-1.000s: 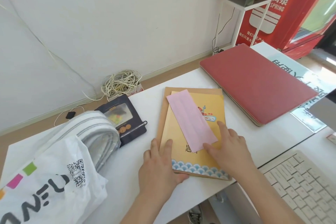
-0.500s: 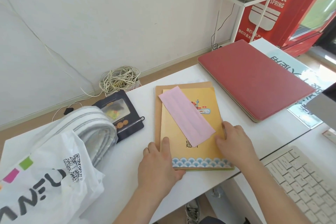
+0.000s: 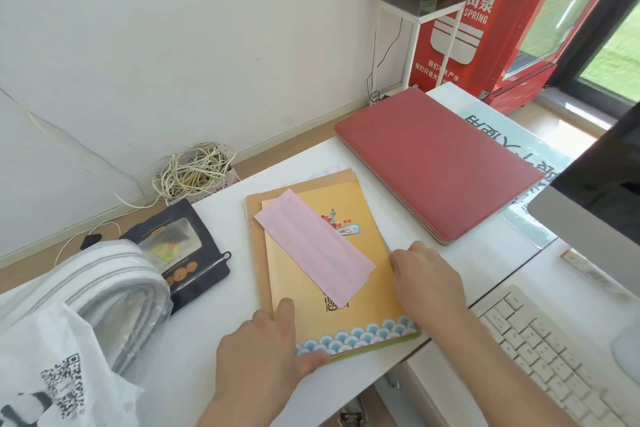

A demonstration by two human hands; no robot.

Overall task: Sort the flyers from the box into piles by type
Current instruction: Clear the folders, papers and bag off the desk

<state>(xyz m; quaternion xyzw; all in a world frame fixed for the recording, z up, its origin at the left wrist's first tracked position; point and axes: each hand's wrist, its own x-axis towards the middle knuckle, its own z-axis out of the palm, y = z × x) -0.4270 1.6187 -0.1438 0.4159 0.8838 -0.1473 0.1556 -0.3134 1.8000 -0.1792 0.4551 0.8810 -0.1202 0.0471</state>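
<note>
Pink paper first: a long pink slip (image 3: 315, 253) lies slantwise on top of a yellow booklet (image 3: 367, 215) with blue waves along its near edge, and under that sits a brown envelope (image 3: 258, 253). The whole stack rests near the front of the white table (image 3: 408, 218). A second ago the person's right hand (image 3: 426, 281) had its fingers on the slip. Now it has slid off to the booklet's right edge, fingers bent down against it, though I cannot tell whether they have caught hold of anything. The left hand (image 3: 263, 347) has stayed at the near left corner, lying relaxed with a finger flat on the cover and the thumb against the near edge, gripping nothing. It looks to me as though the stack is being squared or steadied, so no pile has been split off yet and the slip is free to be lifted. Off to the right lie a red laptop (image 3: 436, 166) and a keyboard (image 3: 554, 357), and to the left a dark pouch (image 3: 187, 253) and a plastic bag (image 3: 69, 340). I see no box.
</note>
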